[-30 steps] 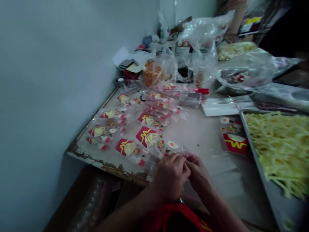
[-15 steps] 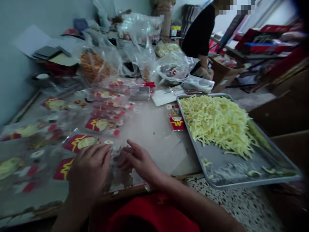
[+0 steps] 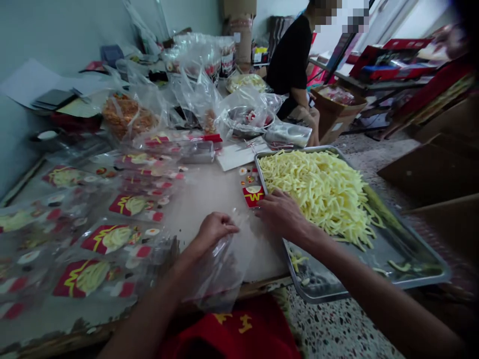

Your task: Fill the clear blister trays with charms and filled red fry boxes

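My left hand [image 3: 217,229] is closed in a pinch on a clear plastic bag [image 3: 220,281], which hangs down over the table's front edge. My right hand [image 3: 282,214] is at the left rim of a metal tray [image 3: 307,298], its fingers bent together. Just beyond those fingertips lies a small red fries carton [image 3: 253,196] with a yellow logo, with small colored toy-like pieces behind it. What the right fingers pinch, if anything, cannot be made out. A heap of pale yellow fry-shaped strips [image 3: 318,189] lies in the tray.
Filled clear packets [image 3: 108,239] with red cartons cover the left of the table. Behind them stand a bag of orange-brown pieces [image 3: 127,117], a metal bowl [image 3: 243,122] and a white board [image 3: 239,154]. A person in black [image 3: 290,55] sits beyond, near cardboard boxes [image 3: 337,112].
My left hand has moved right from the packets and now grips a clear bag. My right hand has moved right and forward to the tray's rim. The camera view has shifted slightly.
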### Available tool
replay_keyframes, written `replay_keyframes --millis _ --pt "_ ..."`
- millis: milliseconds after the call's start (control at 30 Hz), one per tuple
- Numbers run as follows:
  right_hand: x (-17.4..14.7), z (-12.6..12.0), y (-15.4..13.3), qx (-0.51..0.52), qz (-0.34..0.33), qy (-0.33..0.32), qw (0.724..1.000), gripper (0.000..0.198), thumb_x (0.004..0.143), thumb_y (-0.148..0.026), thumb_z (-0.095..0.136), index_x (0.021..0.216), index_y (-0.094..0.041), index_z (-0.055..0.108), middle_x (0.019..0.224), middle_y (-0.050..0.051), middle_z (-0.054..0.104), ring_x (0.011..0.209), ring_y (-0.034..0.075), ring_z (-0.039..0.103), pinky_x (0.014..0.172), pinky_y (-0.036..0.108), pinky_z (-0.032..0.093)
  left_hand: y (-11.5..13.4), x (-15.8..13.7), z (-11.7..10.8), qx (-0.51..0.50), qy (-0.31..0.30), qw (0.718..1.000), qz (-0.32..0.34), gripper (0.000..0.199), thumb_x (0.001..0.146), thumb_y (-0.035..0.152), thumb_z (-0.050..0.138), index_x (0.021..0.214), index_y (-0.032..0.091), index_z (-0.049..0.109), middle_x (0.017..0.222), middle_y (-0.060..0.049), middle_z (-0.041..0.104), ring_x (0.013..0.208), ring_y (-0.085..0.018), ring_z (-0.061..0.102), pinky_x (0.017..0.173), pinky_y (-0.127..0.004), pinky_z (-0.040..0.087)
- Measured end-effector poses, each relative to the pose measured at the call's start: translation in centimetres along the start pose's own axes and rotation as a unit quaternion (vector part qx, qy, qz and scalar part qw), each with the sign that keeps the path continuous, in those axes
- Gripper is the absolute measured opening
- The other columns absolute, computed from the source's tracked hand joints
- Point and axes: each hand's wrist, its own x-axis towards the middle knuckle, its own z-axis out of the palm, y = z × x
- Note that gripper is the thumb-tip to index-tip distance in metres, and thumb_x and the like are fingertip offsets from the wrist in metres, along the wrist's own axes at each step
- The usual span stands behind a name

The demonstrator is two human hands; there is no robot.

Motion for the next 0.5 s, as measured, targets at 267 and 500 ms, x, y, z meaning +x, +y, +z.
replay_keyframes --millis 267,500 --pt "5.0 4.3 -1.2 -0.055 -0.13 -0.108 0.984 0.019 0.092 -0.011 0.053 0.087 -0.017 0.071 0.088 0.01 0.071 0.094 0.025 0.06 0.09 0.038 0.036 -2.8 -4.0 -5.1 -0.253 0.035 0.961 -0.103 0.041 0.067 0.052 0.077 0.086 0.015 0.079 0.073 -0.002 0.07 0.067 -0.015 0.054 0.065 -0.026 0.035" --pt "7.5 3.1 0.4 -0.006 -0.19 -0.181 0.965 0.093 0.06 -0.006 0.082 0.146 -0.024 0.051 0.152 0.013 0.047 0.14 0.036 0.038 0.111 0.048 0.031 -2.9 -6.3 -5.6 -0.271 0.158 0.938 -0.15 0.031 0.066 0.047 0.08 0.072 0.018 0.072 0.06 0.004 0.059 0.057 -0.012 0.048 0.059 -0.026 0.033"
